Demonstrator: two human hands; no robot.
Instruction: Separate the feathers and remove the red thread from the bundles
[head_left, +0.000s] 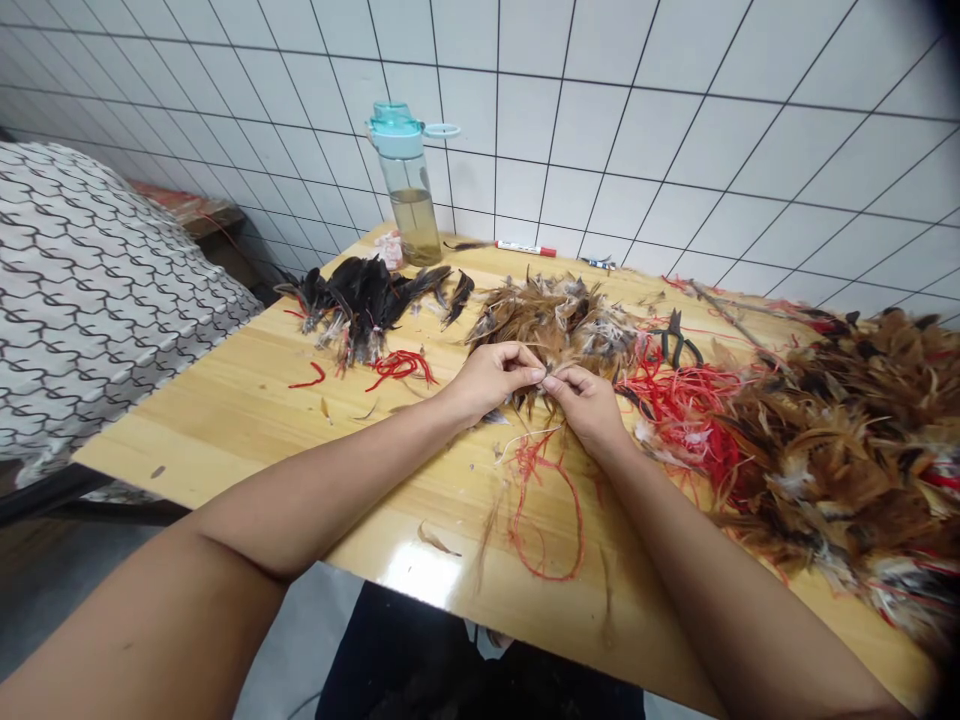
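Observation:
My left hand (504, 378) and my right hand (587, 402) meet over the middle of the wooden table, thumbs and fingertips pinched together. Between the fingertips is what looks like a small brown feather (546, 372), mostly covered by the fingers. Just behind the hands lies a pile of brown and grey feathers (562, 310). A thin white string (525, 435) lies below the hands. Nearer to me, a loop of red string (579, 520) rests on the table, apart from both hands.
Black feathers (367, 290) and red string pieces (401, 367) lie left. Right are tangled red strings (690, 400), pliers (679, 340) and a large brown feather heap (847, 430). A water bottle (412, 195) and red-capped marker (525, 248) stand and lie near the tiled wall (600, 120).

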